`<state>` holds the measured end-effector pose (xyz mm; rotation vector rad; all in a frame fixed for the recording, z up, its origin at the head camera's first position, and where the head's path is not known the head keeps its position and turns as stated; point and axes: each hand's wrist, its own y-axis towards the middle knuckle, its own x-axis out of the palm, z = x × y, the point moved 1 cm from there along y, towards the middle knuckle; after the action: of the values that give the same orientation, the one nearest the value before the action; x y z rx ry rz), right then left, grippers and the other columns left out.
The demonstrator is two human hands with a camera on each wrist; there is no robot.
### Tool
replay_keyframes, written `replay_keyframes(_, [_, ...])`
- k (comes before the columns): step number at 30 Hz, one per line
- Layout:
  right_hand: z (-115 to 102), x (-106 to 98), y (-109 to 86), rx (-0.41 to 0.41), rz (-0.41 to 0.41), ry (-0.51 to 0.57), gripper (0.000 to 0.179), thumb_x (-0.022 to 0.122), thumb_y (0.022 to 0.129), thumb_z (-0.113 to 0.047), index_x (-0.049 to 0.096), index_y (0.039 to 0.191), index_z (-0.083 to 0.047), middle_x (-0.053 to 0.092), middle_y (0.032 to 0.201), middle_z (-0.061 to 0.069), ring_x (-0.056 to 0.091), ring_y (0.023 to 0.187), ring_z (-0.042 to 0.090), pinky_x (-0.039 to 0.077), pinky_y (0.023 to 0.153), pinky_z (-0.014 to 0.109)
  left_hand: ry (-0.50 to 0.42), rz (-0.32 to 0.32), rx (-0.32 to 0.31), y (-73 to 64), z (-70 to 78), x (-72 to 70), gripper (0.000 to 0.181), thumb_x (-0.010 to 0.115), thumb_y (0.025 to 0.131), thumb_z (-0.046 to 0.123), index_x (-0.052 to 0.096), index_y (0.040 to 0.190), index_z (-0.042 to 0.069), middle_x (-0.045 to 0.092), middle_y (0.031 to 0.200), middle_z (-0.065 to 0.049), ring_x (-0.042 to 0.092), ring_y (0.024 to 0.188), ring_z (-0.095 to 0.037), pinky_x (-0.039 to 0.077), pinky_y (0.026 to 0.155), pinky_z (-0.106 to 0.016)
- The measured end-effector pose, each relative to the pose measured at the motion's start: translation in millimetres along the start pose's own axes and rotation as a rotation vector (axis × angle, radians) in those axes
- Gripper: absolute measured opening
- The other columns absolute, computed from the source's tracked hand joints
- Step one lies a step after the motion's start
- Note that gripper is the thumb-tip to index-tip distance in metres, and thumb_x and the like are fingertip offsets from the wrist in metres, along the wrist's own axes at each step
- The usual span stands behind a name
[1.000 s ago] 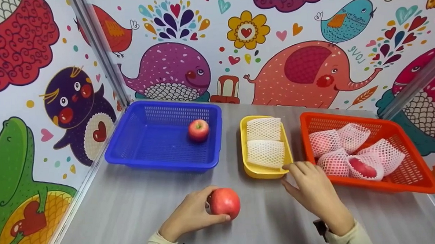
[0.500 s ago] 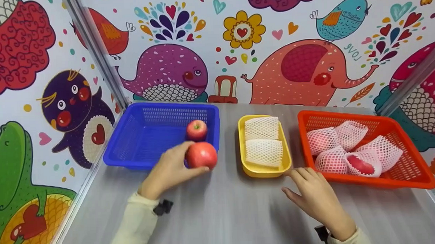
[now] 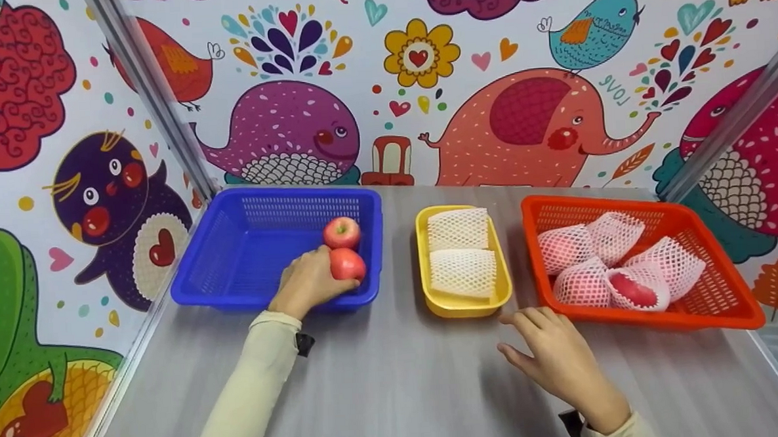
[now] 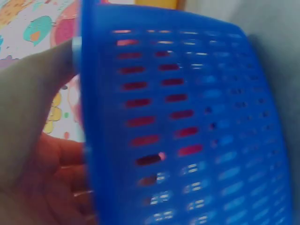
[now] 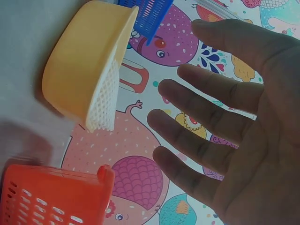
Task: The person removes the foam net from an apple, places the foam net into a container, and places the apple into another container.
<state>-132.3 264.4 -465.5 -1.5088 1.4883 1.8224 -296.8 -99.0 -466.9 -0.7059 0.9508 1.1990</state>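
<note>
In the head view my left hand holds a red apple low inside the blue basket, at its front right corner. Just behind it another red apple sits in the same basket. From the left wrist, the basket's slotted wall covers most of the held apple; red shows through the slots. My right hand hovers over the table with nothing in it, its fingers extended in the right wrist view. It is nearest to the yellow container and the red basket.
White foam net sleeves lie in the yellow container, between the two baskets. Several apples in foam nets fill the left part of the red basket. Printed wall panels stand behind and to the left of the grey table.
My left hand has carried the apple from over the table's front, up and left, into the blue basket beside the other apple. The right hand has hardly moved.
</note>
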Motion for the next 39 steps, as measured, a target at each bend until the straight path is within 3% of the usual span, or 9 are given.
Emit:
replay_keyframes(4, [-1, 1, -0.3, 0.014, -0.017, 0.007, 0.039, 0.090, 0.071, -0.022, 0.070, 0.101, -0.009, 0.067, 0.093, 0.003, 0.060, 0.085, 0.027, 0.050, 0.075, 0.047, 0.046, -0.028, -0.024, 4.9, -3.1, 6.0, 0.076, 0.083, 0.073, 0.054, 0.058, 0.117, -0.003, 0.066, 0.100, -0.017, 0.064, 0.088, -0.035, 0.053, 0.076, -0.051])
replay_keyframes(10, [1, 2, -0.5, 0.027, -0.034, 0.011, 0.039, 0.089, 0.073, -0.024, 0.070, 0.102, -0.009, 0.067, 0.093, 0.003, 0.059, 0.084, 0.026, 0.050, 0.075, 0.046, 0.026, -0.062, -0.047, 9.1, -4.2, 8.4, 0.076, 0.083, 0.074, 0.052, 0.057, 0.120, -0.004, 0.065, 0.102, -0.018, 0.064, 0.090, -0.035, 0.053, 0.078, -0.051])
replay_keyframes(17, [1, 4, 0.9, 0.017, -0.024, 0.012, 0.038, 0.089, 0.072, -0.025, 0.070, 0.101, -0.010, 0.065, 0.091, 0.001, 0.059, 0.082, 0.025, 0.050, 0.072, 0.044, 0.047, -0.013, -0.026, 8.7, -3.0, 7.2, 0.056, 0.074, 0.078, 0.039, 0.060, 0.115, -0.001, 0.065, 0.100, -0.018, 0.064, 0.092, -0.037, 0.052, 0.077, -0.054])
replay_keyframes(25, [0, 4, 1.0, 0.030, -0.035, 0.011, 0.038, 0.089, 0.073, -0.025, 0.070, 0.102, -0.011, 0.066, 0.093, 0.002, 0.059, 0.083, 0.025, 0.050, 0.073, 0.044, 0.064, 0.003, -0.016, 0.0, -2.3, 4.4, 0.059, 0.074, 0.082, 0.038, 0.059, 0.123, -0.003, 0.063, 0.105, -0.019, 0.062, 0.096, -0.038, 0.052, 0.080, -0.055])
replay_keyframes(31, [0, 5, 0.2, 0.023, -0.027, 0.012, 0.038, 0.089, 0.073, -0.026, 0.071, 0.103, -0.011, 0.067, 0.094, 0.002, 0.060, 0.083, 0.025, 0.050, 0.073, 0.044, 0.066, 0.090, 0.003, -24.9, 10.5, -3.4, 0.057, 0.073, 0.086, 0.037, 0.060, 0.127, -0.001, 0.062, 0.110, -0.018, 0.060, 0.099, -0.037, 0.052, 0.081, -0.055])
replay_keyframes(39, [0, 6, 0.8, 0.020, -0.023, 0.016, 0.038, 0.089, 0.072, -0.026, 0.070, 0.101, -0.011, 0.065, 0.092, 0.001, 0.059, 0.084, 0.026, 0.050, 0.073, 0.045, 0.073, 0.288, 0.199, -79.0, 40.6, -4.9, 0.056, 0.081, 0.082, 0.042, 0.064, 0.119, 0.004, 0.067, 0.107, -0.015, 0.062, 0.091, -0.036, 0.051, 0.077, -0.050])
